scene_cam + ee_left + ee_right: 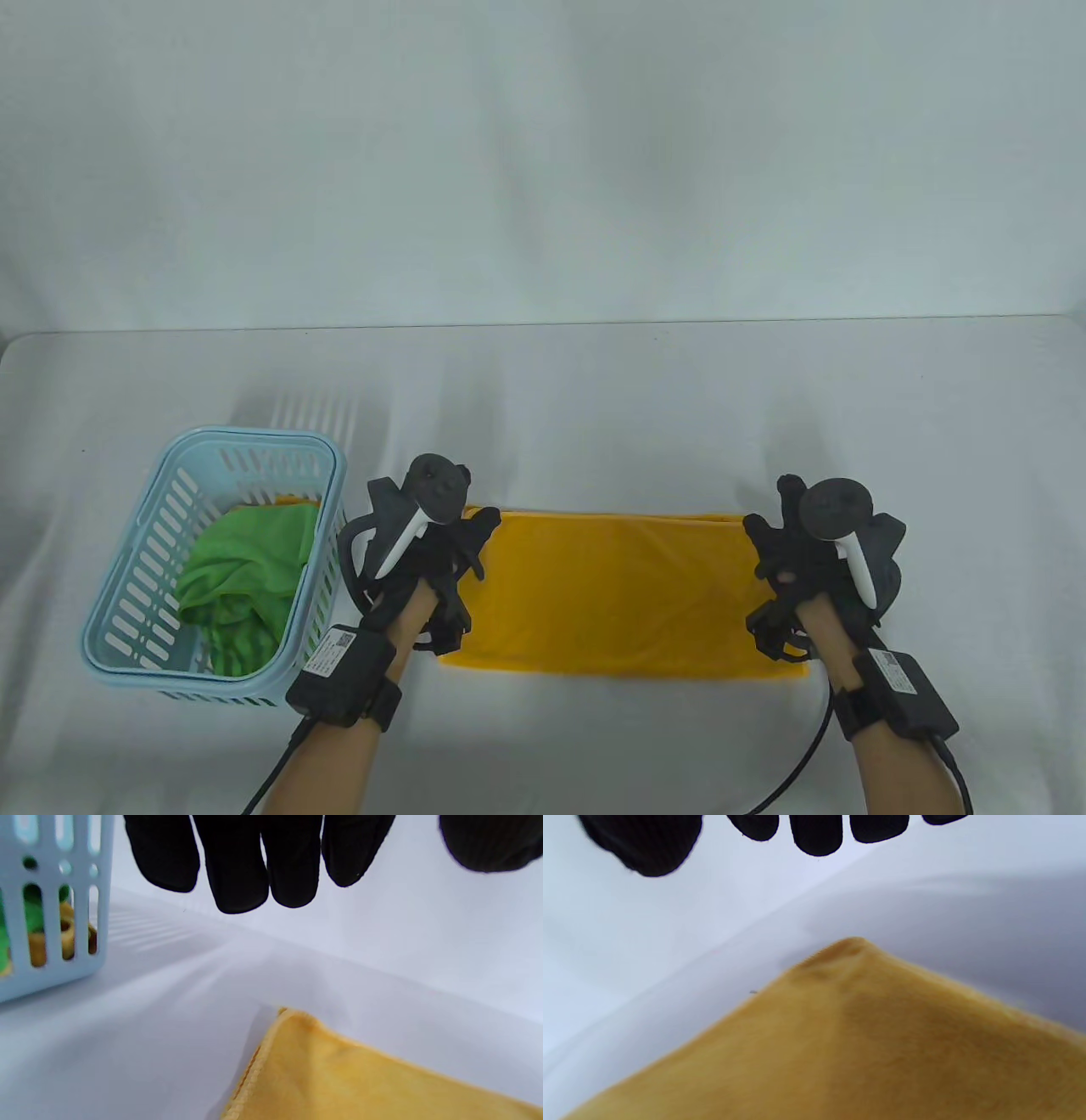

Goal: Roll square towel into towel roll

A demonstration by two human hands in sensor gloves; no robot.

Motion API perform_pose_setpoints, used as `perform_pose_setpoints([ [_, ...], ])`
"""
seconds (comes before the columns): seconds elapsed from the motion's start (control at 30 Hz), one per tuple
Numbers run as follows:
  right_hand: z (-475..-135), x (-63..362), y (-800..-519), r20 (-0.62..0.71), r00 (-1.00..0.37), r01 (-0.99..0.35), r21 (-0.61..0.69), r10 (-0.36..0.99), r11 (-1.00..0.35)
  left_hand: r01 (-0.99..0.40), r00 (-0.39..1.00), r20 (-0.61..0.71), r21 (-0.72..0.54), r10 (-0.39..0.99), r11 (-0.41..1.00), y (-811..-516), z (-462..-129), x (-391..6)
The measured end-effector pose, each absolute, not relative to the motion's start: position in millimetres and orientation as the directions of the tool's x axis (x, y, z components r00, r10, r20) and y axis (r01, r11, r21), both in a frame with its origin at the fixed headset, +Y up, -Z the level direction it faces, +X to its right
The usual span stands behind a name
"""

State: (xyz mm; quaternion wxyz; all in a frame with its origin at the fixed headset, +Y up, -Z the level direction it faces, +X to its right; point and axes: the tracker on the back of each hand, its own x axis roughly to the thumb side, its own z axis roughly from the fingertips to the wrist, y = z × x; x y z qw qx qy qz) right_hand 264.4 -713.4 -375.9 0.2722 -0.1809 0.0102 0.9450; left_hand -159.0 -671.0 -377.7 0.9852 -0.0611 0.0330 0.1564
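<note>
A yellow towel (611,586) lies flat on the white table as a wide folded strip. My left hand (441,560) is over its left end and my right hand (797,569) over its right end. In the left wrist view the gloved fingers (242,866) hang above the towel's far left corner (297,1022), clear of the cloth and holding nothing. The right wrist view shows my fingers (816,834) likewise above the far right corner (852,950), apart from it. Both hands look relaxed and open.
A light blue slotted basket (110,611) stands just left of my left hand, with a crumpled green cloth (242,577) inside. Through its slots (51,899) something yellow and rolled (63,938) shows. Bare white table stretches behind the towel to the back wall.
</note>
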Motion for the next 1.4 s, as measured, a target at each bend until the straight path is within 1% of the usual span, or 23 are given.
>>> perform_pose_setpoints([
  [0.17, -361.2, 230.9, -688.9, -0.217, -0.839, -0.497, -0.067, 0.499, -0.865, -0.292, 0.956, 0.014, -0.033, 0.293, 0.956, -652.5, -343.4, -161.5],
  [0.27, -351.1, 207.4, -681.3, -0.146, -0.871, -0.469, -0.039, 0.469, -0.882, -0.308, 0.950, 0.051, 0.007, 0.307, 0.951, -645.9, -328.7, -163.0],
  [0.43, -330.7, 160.5, -673.8, -0.014, -0.913, -0.408, 0.024, 0.408, -0.913, -0.323, 0.944, 0.089, 0.055, 0.318, 0.945, -640.8, -314.8, -165.6],
  [0.6, -313.7, 113.2, -673.5, 0.100, -0.924, -0.361, 0.084, 0.368, -0.929, -0.312, 0.947, 0.110, 0.097, 0.301, 0.945, -634.3, -306.2, -169.9],
  [0.87, -299.8, 39.7, -694.4, 0.233, -0.929, -0.249, 0.187, 0.289, -0.950, -0.359, 0.931, 0.117, 0.125, 0.346, 0.925, -625.8, -299.6, -181.1],
  [0.97, -297.3, 14.3, -707.8, 0.271, -0.926, -0.202, 0.228, 0.261, -0.953, -0.364, 0.930, 0.112, 0.138, 0.351, 0.921, -623.5, -299.0, -185.0],
  [1.1, -294.7, -9.9, -723.9, 0.322, -0.919, -0.138, 0.271, 0.225, -0.952, -0.370, 0.928, 0.103, 0.153, 0.358, 0.916, -621.6, -299.2, -190.1],
  [1.17, -292.1, -24.4, -735.6, 0.382, -0.897, -0.095, 0.326, 0.224, -0.941, -0.375, 0.926, 0.100, 0.150, 0.364, 0.915, -621.8, -299.6, -191.8],
  [1.23, -290.3, -32.7, -743.2, 0.411, -0.888, -0.053, 0.354, 0.206, -0.934, -0.376, 0.926, 0.097, 0.147, 0.365, 0.915, -622.3, -299.9, -192.3],
  [1.4, -292.9, -46.0, -757.4, 0.436, -0.886, 0.009, 0.363, 0.161, -0.932, -0.378, 0.925, 0.096, 0.142, 0.368, 0.915, -621.8, -299.8, -192.0],
])
